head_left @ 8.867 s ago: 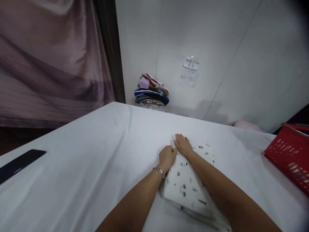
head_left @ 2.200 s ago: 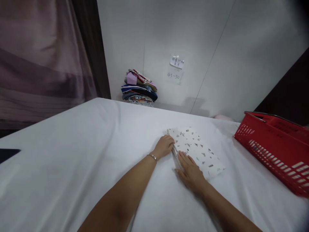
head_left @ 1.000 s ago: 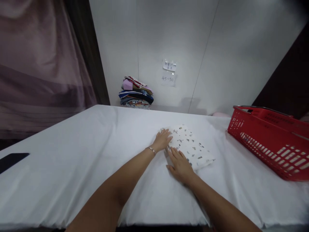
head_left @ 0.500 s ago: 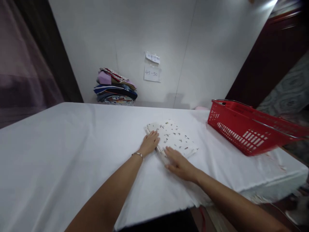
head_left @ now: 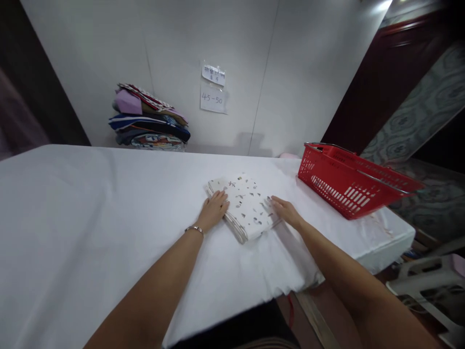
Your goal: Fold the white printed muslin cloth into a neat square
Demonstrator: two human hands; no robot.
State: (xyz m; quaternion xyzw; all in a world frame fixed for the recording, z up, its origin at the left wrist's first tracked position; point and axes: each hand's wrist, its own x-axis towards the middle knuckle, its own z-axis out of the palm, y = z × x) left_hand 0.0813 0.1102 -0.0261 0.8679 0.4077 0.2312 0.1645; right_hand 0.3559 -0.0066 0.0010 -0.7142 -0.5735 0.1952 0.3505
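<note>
A folded white cloth with small dark prints (head_left: 247,206) lies on the white-covered table (head_left: 90,218). My left hand (head_left: 214,211), a bracelet on its wrist, rests on the cloth's left edge with its fingers curled over the stacked folds. At the cloth's right edge my right hand (head_left: 285,211) lies flat, fingers stretched out and touching the fabric. Neither hand lifts the cloth.
A red plastic basket (head_left: 348,179) stands on the table's right end. A pile of folded colourful clothes (head_left: 148,121) sits at the back against the white wall, beside two paper notes (head_left: 213,87). A white stool (head_left: 428,286) is on the floor at right.
My right hand has moved from the cloth's near edge to its right edge. The left hand stays on the left edge. The view has swung right and pulled back.
</note>
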